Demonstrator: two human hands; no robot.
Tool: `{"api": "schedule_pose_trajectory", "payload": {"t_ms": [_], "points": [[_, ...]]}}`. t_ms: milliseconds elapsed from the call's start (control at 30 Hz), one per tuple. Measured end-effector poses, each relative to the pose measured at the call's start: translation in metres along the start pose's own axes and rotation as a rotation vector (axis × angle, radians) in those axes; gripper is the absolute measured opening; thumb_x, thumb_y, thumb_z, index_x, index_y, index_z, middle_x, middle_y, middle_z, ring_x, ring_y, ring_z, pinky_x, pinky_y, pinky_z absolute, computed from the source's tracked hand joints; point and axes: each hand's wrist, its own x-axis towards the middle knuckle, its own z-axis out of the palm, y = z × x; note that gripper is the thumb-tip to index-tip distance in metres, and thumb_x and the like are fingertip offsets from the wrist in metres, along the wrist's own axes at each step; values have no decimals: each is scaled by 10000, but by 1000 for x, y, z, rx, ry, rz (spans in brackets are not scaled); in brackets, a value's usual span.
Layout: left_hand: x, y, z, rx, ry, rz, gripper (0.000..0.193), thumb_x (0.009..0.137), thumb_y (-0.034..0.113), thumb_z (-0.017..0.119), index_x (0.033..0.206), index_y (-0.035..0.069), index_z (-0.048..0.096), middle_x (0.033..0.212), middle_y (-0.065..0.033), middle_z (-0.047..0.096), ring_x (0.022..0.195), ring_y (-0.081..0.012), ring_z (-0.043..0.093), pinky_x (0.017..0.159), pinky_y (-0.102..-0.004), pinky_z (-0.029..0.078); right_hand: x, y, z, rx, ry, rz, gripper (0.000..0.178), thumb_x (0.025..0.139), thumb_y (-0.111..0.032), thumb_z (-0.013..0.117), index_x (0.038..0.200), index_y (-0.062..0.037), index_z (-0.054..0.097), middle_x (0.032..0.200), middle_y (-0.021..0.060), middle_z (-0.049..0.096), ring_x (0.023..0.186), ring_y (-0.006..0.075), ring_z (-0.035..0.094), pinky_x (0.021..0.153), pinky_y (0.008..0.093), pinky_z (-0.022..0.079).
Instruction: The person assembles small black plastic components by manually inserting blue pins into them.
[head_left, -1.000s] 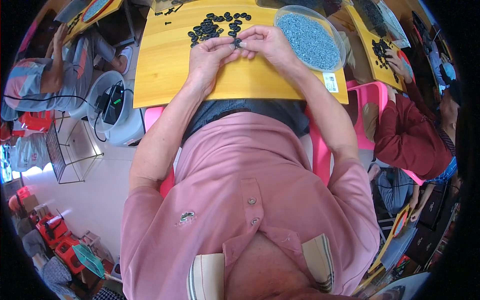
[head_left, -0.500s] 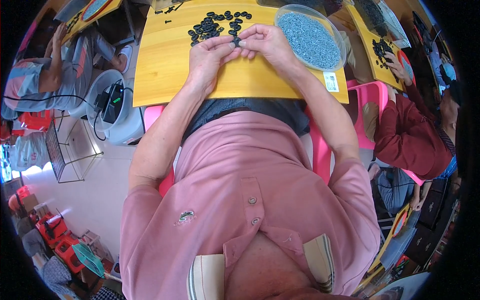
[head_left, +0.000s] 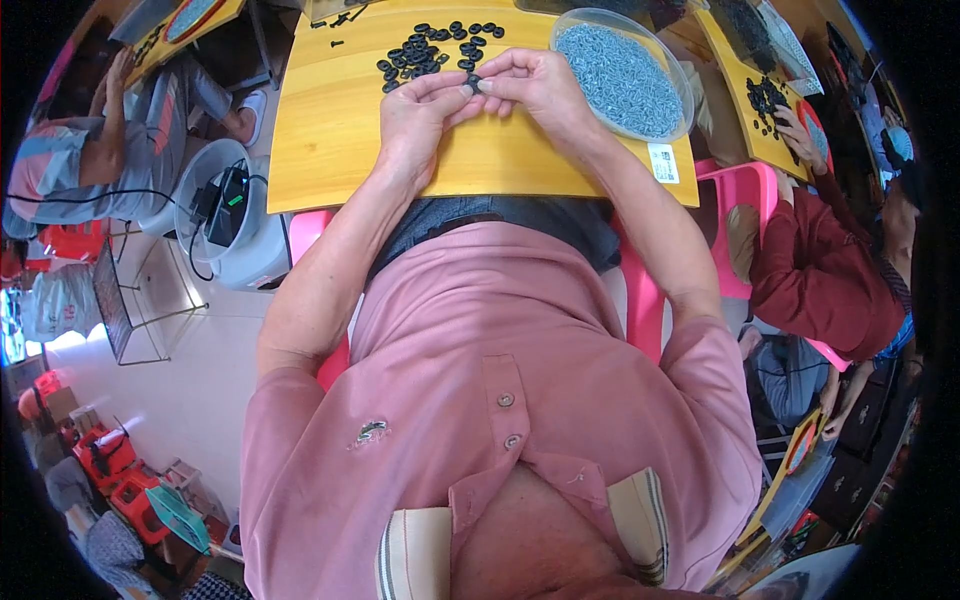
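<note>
Over the wooden table (head_left: 330,140), my left hand (head_left: 418,112) and my right hand (head_left: 535,88) meet, thumbs and fingers pinched together on one small black plastic part (head_left: 474,82). Its finer details are mostly covered by the fingertips. Just beyond my hands lies a loose pile of small black oval parts (head_left: 415,55), with a short row of similar black parts (head_left: 468,50) running from it toward my fingers. To the right of my right hand stands a round clear tub (head_left: 684,110) filled with small silvery screws (head_left: 620,80).
A white label (head_left: 663,163) is on the table's right corner. Dark screw-like pieces (head_left: 345,17) lie at the far left edge. Left of the table, a clear bucket (head_left: 190,175) holds black adapters and cables. Another person's hand (head_left: 797,135) works over black parts at the table on the right.
Both hands stay pinched on the small black part in nearly the same place. Only slight shifts of the fingers and the view show.
</note>
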Motion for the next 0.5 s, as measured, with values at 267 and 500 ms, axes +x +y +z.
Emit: {"api": "schedule_pose_trajectory", "payload": {"t_ms": [267, 500], "points": [[1, -2, 0, 45, -19, 21, 242, 912, -66, 605, 1144, -109, 553, 1019, -204, 673, 917, -276, 710, 843, -302, 604, 0, 0, -2, -3, -3, 10, 184, 875, -27, 659, 1034, 64, 676, 757, 95, 695, 648, 121, 645, 580, 224, 496], [3, -3, 0, 104, -112, 104, 295, 885, -40, 652, 1161, -111, 577, 935, -143, 688, 836, -186, 700, 763, -255, 586, 2, -4, -7, -45, -25, 3, 172, 876, -41, 658, 1030, 28, 692, 755, 67, 685, 662, 104, 638, 597, 223, 491]]}}
